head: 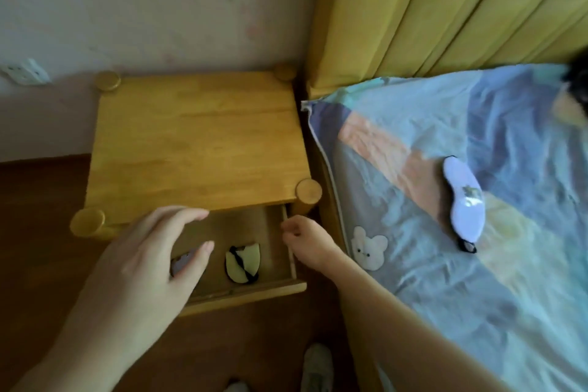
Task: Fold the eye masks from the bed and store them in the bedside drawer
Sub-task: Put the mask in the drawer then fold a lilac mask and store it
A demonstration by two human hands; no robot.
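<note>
Open bedside drawer (pixel 280 283) holds two folded eye masks (pixel 243 262); one unfolded mask (pixel 464 200) lies on bed (pixel 445 280).

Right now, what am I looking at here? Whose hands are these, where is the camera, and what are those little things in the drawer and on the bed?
There is no machine: a person wears a camera on the head, looking down. The left hand hovers open over the open bedside drawer; the right hand is at its right side wall. Neither visibly holds anything. In the drawer lie a folded yellow eye mask and another mask, partly hidden. One lilac eye mask lies unfolded on the bed.
</note>
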